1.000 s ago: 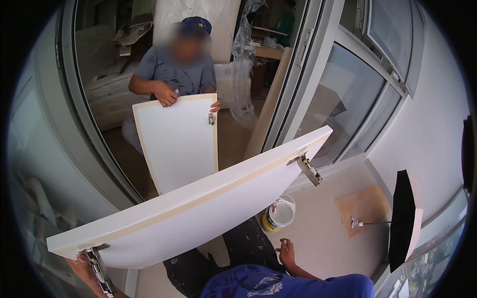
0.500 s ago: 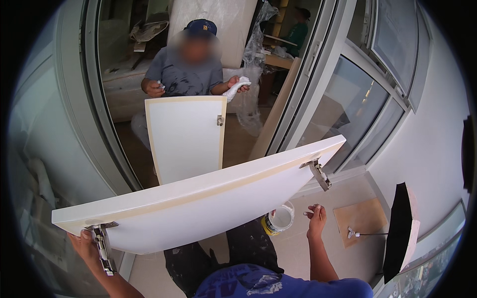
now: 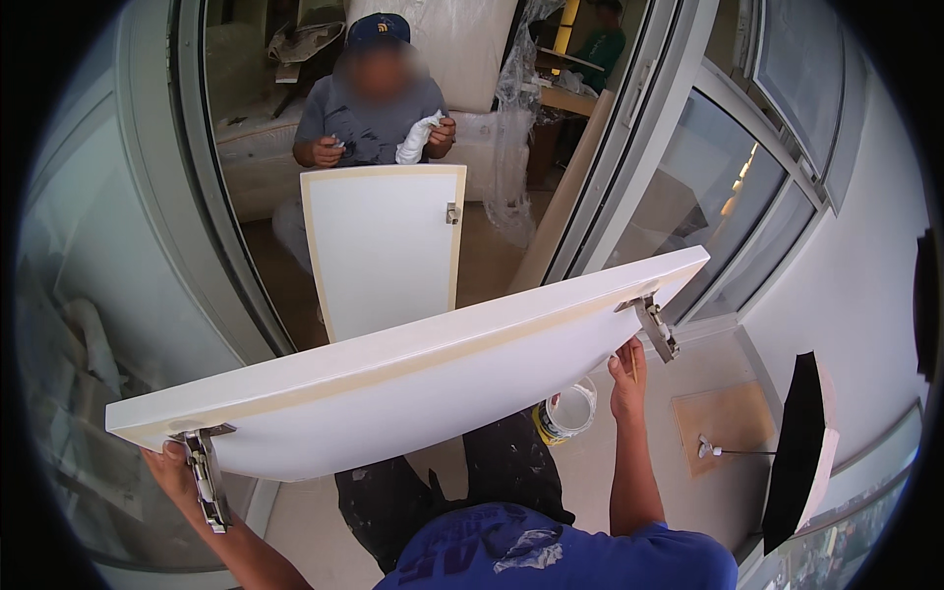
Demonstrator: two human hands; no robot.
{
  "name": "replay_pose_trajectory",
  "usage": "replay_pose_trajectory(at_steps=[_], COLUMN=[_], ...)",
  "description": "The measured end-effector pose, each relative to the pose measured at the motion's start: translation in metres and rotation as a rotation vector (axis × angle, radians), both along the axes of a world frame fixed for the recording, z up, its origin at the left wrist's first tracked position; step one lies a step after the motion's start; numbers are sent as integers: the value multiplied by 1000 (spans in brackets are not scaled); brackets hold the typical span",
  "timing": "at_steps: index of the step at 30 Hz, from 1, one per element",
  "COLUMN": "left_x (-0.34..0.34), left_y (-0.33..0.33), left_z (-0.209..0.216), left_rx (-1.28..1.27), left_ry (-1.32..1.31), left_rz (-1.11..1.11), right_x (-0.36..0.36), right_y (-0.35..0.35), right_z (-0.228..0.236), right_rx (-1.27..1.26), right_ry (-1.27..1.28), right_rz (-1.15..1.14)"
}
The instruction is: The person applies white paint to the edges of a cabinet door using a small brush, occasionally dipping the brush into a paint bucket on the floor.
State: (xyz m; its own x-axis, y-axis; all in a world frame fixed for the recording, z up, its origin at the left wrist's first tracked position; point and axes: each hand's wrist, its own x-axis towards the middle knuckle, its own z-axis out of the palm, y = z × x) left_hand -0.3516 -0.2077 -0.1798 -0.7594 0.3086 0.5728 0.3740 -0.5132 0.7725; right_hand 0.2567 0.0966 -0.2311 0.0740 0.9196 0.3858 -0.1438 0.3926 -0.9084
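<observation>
A long white cabinet door (image 3: 413, 393) lies tilted across my front, a metal hinge at each end. My left hand (image 3: 172, 472) grips its lower left corner beside one hinge (image 3: 205, 477). My right hand (image 3: 626, 379) touches the door's right end just below the other hinge (image 3: 654, 324); whether the fingers close on the edge is unclear. Facing me, another person holds a white rag (image 3: 415, 138) behind a smaller white door (image 3: 385, 251) that stands upright.
A paint can (image 3: 567, 413) sits on the floor by my knee. A small board with a screw hook (image 3: 723, 438) lies to the right, next to a black-and-white panel (image 3: 801, 447). Sliding glass door frames flank the opening, with wrapped furniture beyond.
My right hand rose from the floor to the long door's right end. The other person lifted a rag in both hands above the small door. The view shifted down slightly.
</observation>
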Motion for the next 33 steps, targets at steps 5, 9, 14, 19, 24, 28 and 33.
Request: replay_pose_trajectory(at_steps=[5, 9, 14, 19, 24, 28, 33], left_x=[-1, -17, 1, 0, 31, 28, 32], left_y=[-15, -33, -43, -72, -65, -65, -69], left_z=[3, -4, -2, -5, 5, -4, -7], left_rx=[41, 62, 74, 225, 203, 177, 174], left_ry=[16, 2, 23, -113, -113, -146, -162], left_rz=[-100, -167, 52, -150, -29, 15, 33], right_x=[-15, -16, -20, -35, -56, -67, -86], right_y=[6, 19, 27, 40, 60, 75, 93], right_z=[7, -1, 18, 27, 33, 24, 30], right_rx=[-88, -109, 37, 84, 107, 97, 79], right_ry=[-15, 70, 20, -1, -83, -143, -168], right_rz=[24, 68, 140, 218, 243, 239, 283])
